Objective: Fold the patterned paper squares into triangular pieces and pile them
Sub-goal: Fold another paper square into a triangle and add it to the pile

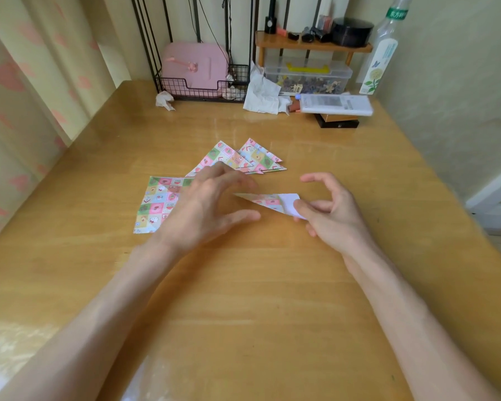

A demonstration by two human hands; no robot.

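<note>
White edge of folded triangle [265,201] pinched by right hand [336,215] fingers | left hand [206,206] fingers wide | pile [259,157] beyond

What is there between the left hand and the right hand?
In the head view, a folded paper piece spans the gap: the right hand pinches its white end, and its pointed tip reaches toward the open left hand.

Paper square [156,205] and triangle pile [237,157] — pastel patchwork of pink, green, yellow, blue checks; folded piece [268,201] shows a white underside — table [243,299] honey-yellow wood
</note>
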